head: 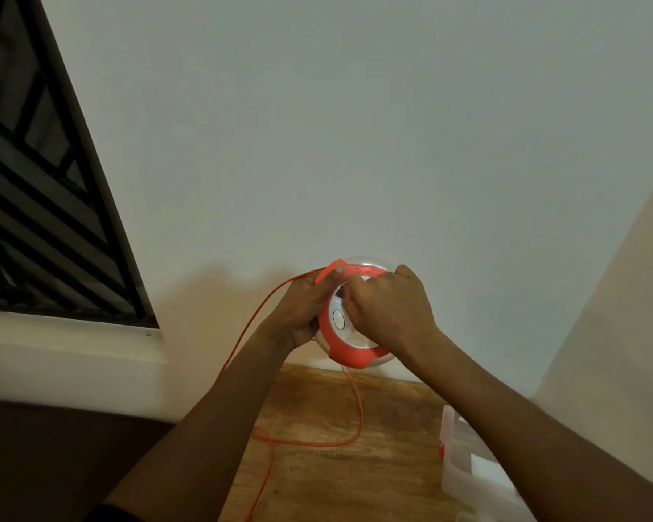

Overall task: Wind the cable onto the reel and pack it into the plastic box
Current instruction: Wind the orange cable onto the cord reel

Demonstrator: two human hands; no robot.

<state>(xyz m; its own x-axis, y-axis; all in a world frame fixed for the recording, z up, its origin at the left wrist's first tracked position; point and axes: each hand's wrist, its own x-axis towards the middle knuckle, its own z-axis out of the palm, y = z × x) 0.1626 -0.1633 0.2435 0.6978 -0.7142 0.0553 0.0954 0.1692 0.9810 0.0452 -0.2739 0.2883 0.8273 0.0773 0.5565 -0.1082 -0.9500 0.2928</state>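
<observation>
Left hand (302, 307) grips the reel (351, 352) steady; right hand (385, 310) clenches its crank. Feed the cable (357, 408) taut, turning evenly.

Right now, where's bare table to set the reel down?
Bare wood shows between the cable loop and the plastic box, and nearer the camera right of the trailing strand. The table's left edge is crowded by loose cable. Both the left hand and right hand grip the reel, held up off the table.

One head-worn view looks forward and slightly down, close over the table (355, 480) toward the wall (355, 145)
</observation>
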